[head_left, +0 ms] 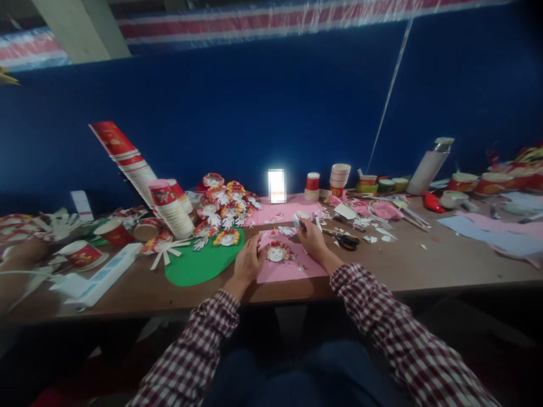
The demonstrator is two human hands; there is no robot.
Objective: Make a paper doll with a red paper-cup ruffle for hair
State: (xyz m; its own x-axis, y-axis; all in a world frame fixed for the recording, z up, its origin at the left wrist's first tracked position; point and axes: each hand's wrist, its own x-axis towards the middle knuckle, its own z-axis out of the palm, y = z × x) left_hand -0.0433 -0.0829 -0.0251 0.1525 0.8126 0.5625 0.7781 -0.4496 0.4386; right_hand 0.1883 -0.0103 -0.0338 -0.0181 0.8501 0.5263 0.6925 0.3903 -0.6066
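A small paper face (278, 254) with a drawn smile and a red-and-white frilled rim lies on a pink sheet (271, 276) at the table's front. My left hand (249, 262) is closed at its left side, thumb and fingers at the rim. Above the sheet's right part, my right hand (313, 240) grips a white marker-like tube (296, 221); its exact kind is unclear. Small white paper cutouts (287, 231) lie just behind the face. Black-handled scissors (348, 242) rest to the right of my right hand.
Left of my hands are a green sheet (199, 263), a pile of finished-looking paper faces (223, 203), stacked paper cups (169, 209) and a white power strip (104, 277). Another person's hand (27, 254) is at far left. Paper scraps (384, 232) and a flask (428, 169) stand right.
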